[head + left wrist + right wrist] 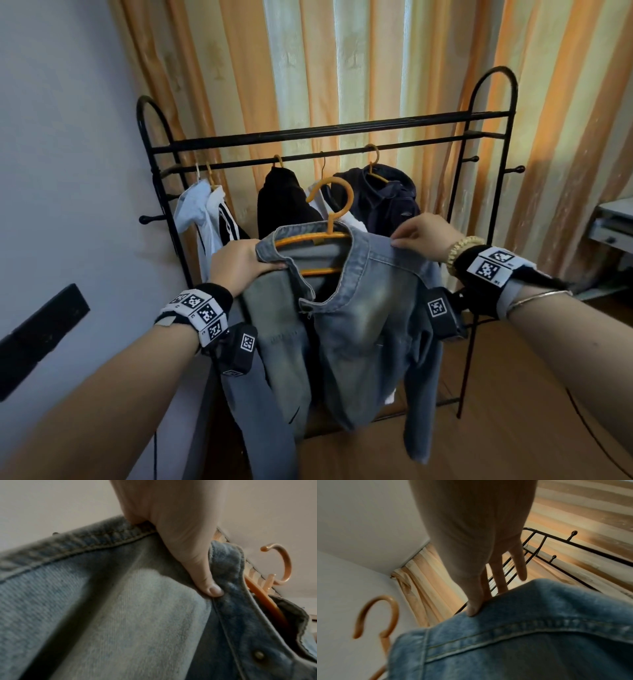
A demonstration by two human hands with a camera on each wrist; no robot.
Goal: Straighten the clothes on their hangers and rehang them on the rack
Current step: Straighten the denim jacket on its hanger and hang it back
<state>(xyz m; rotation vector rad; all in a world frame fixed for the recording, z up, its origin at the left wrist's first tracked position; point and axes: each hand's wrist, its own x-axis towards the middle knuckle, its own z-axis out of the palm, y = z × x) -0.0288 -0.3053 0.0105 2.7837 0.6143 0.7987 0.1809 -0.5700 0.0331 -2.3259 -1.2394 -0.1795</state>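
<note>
Straightening step in hand: left hand (239,262) grips the denim jacket (346,329) at its collar-side shoulder, right hand (423,233) pinches the other, before the rack (329,132); next, hook the orange hanger (330,219) over its rail.

- The denim jacket (346,329) is faded blue with paler, washed-out patches down its front panels and a darker blue collar.
- The hanger (330,219) inside it is orange.
- The rack (329,132) is black metal throughout.
- At 12 o'clock from the jacket hangs a black garment (284,202); at 1 o'clock, a dark navy garment (387,198); at 10 o'clock, a white garment (202,219) with black stripes.
- The curtain (342,58) runs in vertical stripes of orange, cream and pale green.
- The wall (61,137) at 9 o'clock is pale grey-white.
- The wristbands (202,308) are black, with white blocks bearing black square-patterned markers.
- The floor (513,411) at 4 o'clock is brown wood.
</note>
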